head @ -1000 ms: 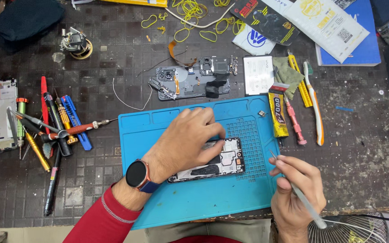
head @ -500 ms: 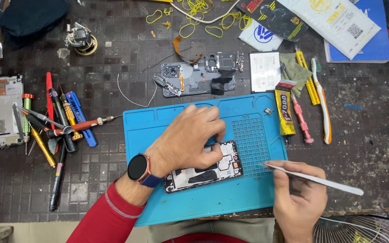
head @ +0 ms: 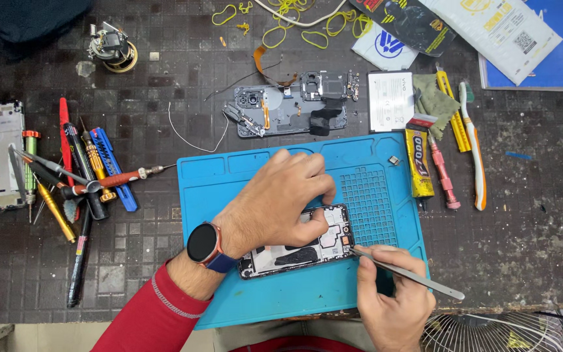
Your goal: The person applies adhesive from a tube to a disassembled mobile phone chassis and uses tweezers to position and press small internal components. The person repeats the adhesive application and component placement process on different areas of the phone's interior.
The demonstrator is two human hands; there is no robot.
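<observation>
Two hands are working over an opened phone [head: 298, 244] that is lying face down, slightly tilted, on a blue mat [head: 229, 176] near the front edge of the dark desk [head: 529, 248]. The left hand [head: 281, 202], wearing a round watch [head: 204, 244] on the wrist, is pressing down on the phone's upper part, its fingers [head: 317, 186] curled and spread over the board rather than gripping it. The right hand [head: 392, 293] is pinching a pair of metal tweezers [head: 412, 277], fingers closed around the shaft, with the tip touching the phone's right end. Just behind the mat another stripped phone frame [head: 288, 111] is lying beside a white battery [head: 391, 101]. A glue tube [head: 419, 163], a pink screwdriver [head: 441, 173] and a toothbrush [head: 474, 143] are lying to the right of the mat. A cluster of screwdrivers [head: 79, 176] is lying to the left.
</observation>
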